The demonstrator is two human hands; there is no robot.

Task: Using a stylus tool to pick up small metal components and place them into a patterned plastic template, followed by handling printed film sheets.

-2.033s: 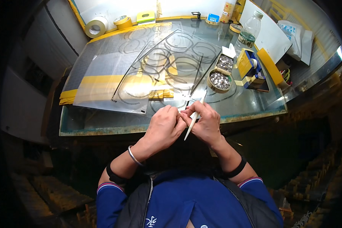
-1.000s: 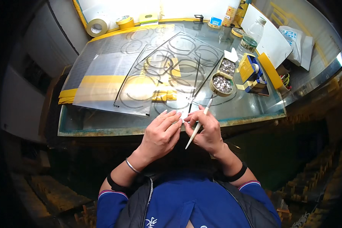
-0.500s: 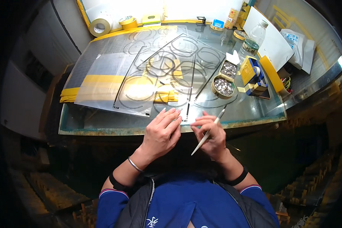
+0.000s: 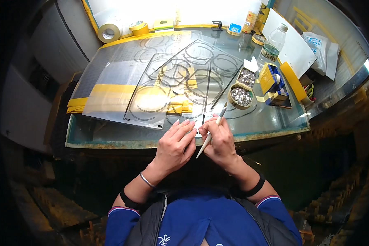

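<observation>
My left hand [image 4: 177, 141] lies with fingers stretched out over the near edge of clear film sheets [image 4: 145, 117] printed with black curved outlines. Close to its fingertips, my right hand [image 4: 219, 139] is closed around a slim white-handled brush [image 4: 206, 143]. Its dark tip points up and away, and its tapered end points down toward me. Thumb and index finger of the right hand are pinched together at the sheet's edge; whether anything small is between them, I cannot tell. The films overlap one another on a glass-topped table [image 4: 270, 129].
Two tins of small shiny pieces, the nearer one [image 4: 241, 96] round, stand right of the films. Beside them are a blue-and-yellow tape dispenser [image 4: 273, 82] and a glass bottle [image 4: 274, 41]. Tape rolls [image 4: 109, 33] stand at the back left. Yellow strips [image 4: 110, 92] lie under the films.
My right hand has moved left, closer to my left hand, and its fingers have drawn together. The brush has moved with it. My left hand has barely moved.
</observation>
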